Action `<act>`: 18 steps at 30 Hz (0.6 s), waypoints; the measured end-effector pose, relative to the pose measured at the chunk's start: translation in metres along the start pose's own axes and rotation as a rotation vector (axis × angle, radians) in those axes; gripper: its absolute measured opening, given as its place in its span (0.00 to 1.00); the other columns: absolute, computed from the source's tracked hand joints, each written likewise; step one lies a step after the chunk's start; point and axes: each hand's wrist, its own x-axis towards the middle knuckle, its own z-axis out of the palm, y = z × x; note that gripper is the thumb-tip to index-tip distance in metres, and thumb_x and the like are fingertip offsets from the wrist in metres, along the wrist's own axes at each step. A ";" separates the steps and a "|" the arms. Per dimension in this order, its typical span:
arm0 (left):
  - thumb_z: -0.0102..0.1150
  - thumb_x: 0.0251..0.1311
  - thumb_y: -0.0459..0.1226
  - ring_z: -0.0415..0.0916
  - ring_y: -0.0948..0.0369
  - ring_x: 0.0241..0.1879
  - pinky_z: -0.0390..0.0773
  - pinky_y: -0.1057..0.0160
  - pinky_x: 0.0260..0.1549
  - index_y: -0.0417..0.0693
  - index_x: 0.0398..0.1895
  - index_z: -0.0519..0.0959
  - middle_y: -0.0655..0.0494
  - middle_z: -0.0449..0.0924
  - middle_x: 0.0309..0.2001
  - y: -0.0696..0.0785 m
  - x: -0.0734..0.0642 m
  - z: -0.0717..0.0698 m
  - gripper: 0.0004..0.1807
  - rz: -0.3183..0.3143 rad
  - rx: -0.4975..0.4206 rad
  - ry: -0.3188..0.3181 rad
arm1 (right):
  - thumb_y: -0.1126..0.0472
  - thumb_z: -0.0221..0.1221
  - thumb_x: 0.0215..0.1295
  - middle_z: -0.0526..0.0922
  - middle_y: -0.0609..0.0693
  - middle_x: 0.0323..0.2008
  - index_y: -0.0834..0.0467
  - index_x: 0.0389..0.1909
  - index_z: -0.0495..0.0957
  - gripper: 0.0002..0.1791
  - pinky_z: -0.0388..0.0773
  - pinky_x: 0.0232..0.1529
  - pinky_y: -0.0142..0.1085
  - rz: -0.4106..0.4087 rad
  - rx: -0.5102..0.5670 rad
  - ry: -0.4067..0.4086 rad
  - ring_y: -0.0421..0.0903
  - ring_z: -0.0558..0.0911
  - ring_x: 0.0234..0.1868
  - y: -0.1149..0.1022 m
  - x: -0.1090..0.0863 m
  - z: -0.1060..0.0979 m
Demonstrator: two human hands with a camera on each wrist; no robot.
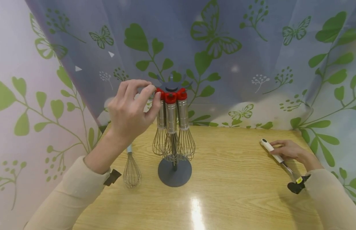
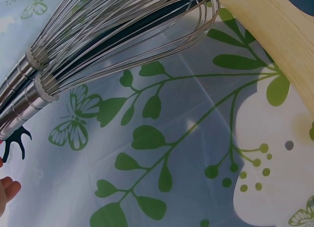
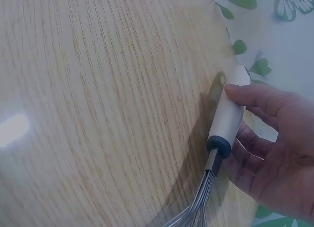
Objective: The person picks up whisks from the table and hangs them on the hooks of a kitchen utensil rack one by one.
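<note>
We see the right hand (image 1: 288,150) gripping a white whisk (image 1: 272,151), the left hand (image 1: 127,108) pinching a hanging whisk (image 1: 161,116).
The right wrist view shows us thumb and curled fingers round the white handle (image 3: 226,114), mostly hidden in the head view; only the latter shows left thumb and forefinger pinching at the stand (image 1: 175,177). At the table's (image 1: 229,182) right, the white whisk slants, handle toward far left, wires near right; the hanging one is upright, wires down.
</note>
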 end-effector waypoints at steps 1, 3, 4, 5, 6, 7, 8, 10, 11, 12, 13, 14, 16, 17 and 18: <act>0.62 0.65 0.37 0.83 0.46 0.38 0.70 0.55 0.11 0.43 0.34 0.84 0.46 0.87 0.37 0.000 0.000 0.000 0.07 0.000 0.000 0.001 | 0.55 0.62 0.75 0.85 0.61 0.52 0.74 0.78 0.56 0.42 0.88 0.39 0.39 -0.006 -0.002 -0.001 0.42 0.83 0.39 0.000 0.000 -0.001; 0.61 0.65 0.37 0.83 0.46 0.38 0.69 0.55 0.11 0.43 0.34 0.84 0.46 0.87 0.37 0.000 0.000 0.000 0.07 -0.001 0.001 0.003 | 0.55 0.61 0.75 0.85 0.61 0.53 0.74 0.78 0.56 0.42 0.88 0.39 0.39 -0.007 0.004 0.002 0.42 0.84 0.39 0.000 -0.002 -0.002; 0.61 0.65 0.37 0.83 0.46 0.38 0.69 0.55 0.11 0.43 0.34 0.84 0.46 0.87 0.37 0.000 0.000 0.000 0.07 -0.002 0.001 0.004 | 0.54 0.62 0.75 0.84 0.62 0.54 0.73 0.78 0.57 0.42 0.88 0.39 0.39 -0.007 0.008 0.005 0.42 0.84 0.40 -0.001 -0.003 -0.002; 0.61 0.65 0.37 0.83 0.46 0.38 0.68 0.55 0.11 0.43 0.34 0.84 0.46 0.87 0.37 0.000 0.000 0.000 0.07 -0.002 0.001 0.004 | 0.54 0.61 0.76 0.83 0.65 0.56 0.73 0.78 0.56 0.42 0.88 0.40 0.39 -0.011 0.005 0.006 0.41 0.84 0.41 -0.001 -0.004 -0.003; 0.61 0.65 0.37 0.83 0.46 0.38 0.68 0.55 0.10 0.43 0.34 0.84 0.46 0.87 0.37 0.000 0.000 0.000 0.07 -0.002 0.002 0.004 | 0.53 0.61 0.75 0.82 0.68 0.57 0.73 0.78 0.57 0.42 0.88 0.41 0.39 -0.012 0.004 0.009 0.41 0.84 0.42 -0.002 -0.004 -0.003; 0.61 0.65 0.37 0.83 0.46 0.38 0.68 0.55 0.10 0.43 0.34 0.84 0.46 0.87 0.37 0.000 0.000 0.000 0.07 -0.002 0.003 0.004 | 0.53 0.61 0.76 0.81 0.70 0.60 0.73 0.78 0.56 0.42 0.89 0.43 0.40 -0.021 -0.001 0.007 0.41 0.85 0.44 -0.003 -0.005 -0.004; 0.61 0.65 0.37 0.83 0.46 0.38 0.69 0.55 0.11 0.43 0.34 0.84 0.46 0.87 0.37 0.000 0.000 0.000 0.07 -0.002 0.002 0.003 | 0.53 0.61 0.76 0.79 0.72 0.62 0.73 0.79 0.56 0.42 0.89 0.44 0.40 -0.027 -0.004 0.007 0.41 0.85 0.46 -0.004 -0.006 -0.004; 0.61 0.65 0.37 0.83 0.46 0.38 0.69 0.55 0.11 0.43 0.34 0.84 0.46 0.87 0.37 0.000 0.000 0.000 0.07 -0.002 0.001 0.002 | 0.53 0.60 0.77 0.76 0.74 0.66 0.73 0.79 0.56 0.41 0.89 0.47 0.41 -0.048 -0.015 0.003 0.41 0.85 0.49 -0.007 -0.008 -0.005; 0.61 0.65 0.37 0.83 0.46 0.38 0.70 0.55 0.11 0.43 0.34 0.84 0.46 0.87 0.37 0.000 0.000 0.000 0.07 -0.002 0.000 0.001 | 0.53 0.59 0.78 0.76 0.75 0.66 0.73 0.79 0.56 0.41 0.88 0.48 0.41 -0.060 -0.023 0.003 0.40 0.85 0.49 -0.008 -0.008 -0.005; 0.61 0.65 0.37 0.83 0.46 0.38 0.70 0.55 0.11 0.43 0.34 0.84 0.46 0.87 0.37 0.000 0.000 0.000 0.07 -0.002 0.000 0.001 | 0.53 0.59 0.78 0.77 0.74 0.66 0.73 0.79 0.56 0.41 0.88 0.48 0.41 -0.070 -0.023 0.005 0.40 0.85 0.49 -0.009 -0.009 -0.005; 0.61 0.65 0.37 0.83 0.46 0.38 0.70 0.55 0.11 0.43 0.34 0.84 0.46 0.87 0.37 0.000 0.000 0.000 0.07 -0.002 0.000 0.001 | 0.53 0.58 0.78 0.78 0.74 0.65 0.73 0.79 0.55 0.40 0.88 0.48 0.41 -0.086 -0.026 0.005 0.40 0.86 0.49 -0.011 -0.009 -0.006; 0.61 0.65 0.37 0.83 0.46 0.38 0.70 0.55 0.11 0.43 0.34 0.84 0.46 0.87 0.37 0.000 0.000 0.000 0.07 -0.003 -0.001 0.002 | 0.53 0.58 0.78 0.79 0.73 0.64 0.73 0.79 0.55 0.40 0.88 0.48 0.41 -0.091 -0.021 0.009 0.39 0.86 0.48 -0.013 -0.009 -0.006; 0.61 0.65 0.37 0.83 0.46 0.38 0.70 0.55 0.11 0.43 0.34 0.84 0.46 0.87 0.37 0.000 0.000 0.000 0.06 -0.004 -0.001 0.002 | 0.53 0.58 0.78 0.81 0.71 0.63 0.72 0.79 0.56 0.40 0.88 0.47 0.40 -0.098 -0.016 0.017 0.38 0.86 0.47 -0.016 -0.009 -0.006; 0.61 0.65 0.37 0.83 0.46 0.38 0.70 0.55 0.11 0.43 0.34 0.84 0.46 0.87 0.37 0.000 0.000 0.000 0.06 -0.004 -0.001 0.002 | 0.53 0.58 0.78 0.81 0.71 0.62 0.72 0.79 0.55 0.40 0.88 0.47 0.40 -0.108 -0.019 0.017 0.38 0.86 0.47 -0.018 -0.009 -0.005; 0.61 0.65 0.37 0.83 0.46 0.38 0.70 0.55 0.11 0.43 0.34 0.84 0.46 0.87 0.37 0.000 0.000 0.000 0.06 -0.003 -0.002 0.003 | 0.52 0.58 0.78 0.81 0.70 0.62 0.72 0.79 0.55 0.41 0.88 0.47 0.41 -0.109 -0.011 0.019 0.39 0.86 0.48 -0.020 -0.009 -0.005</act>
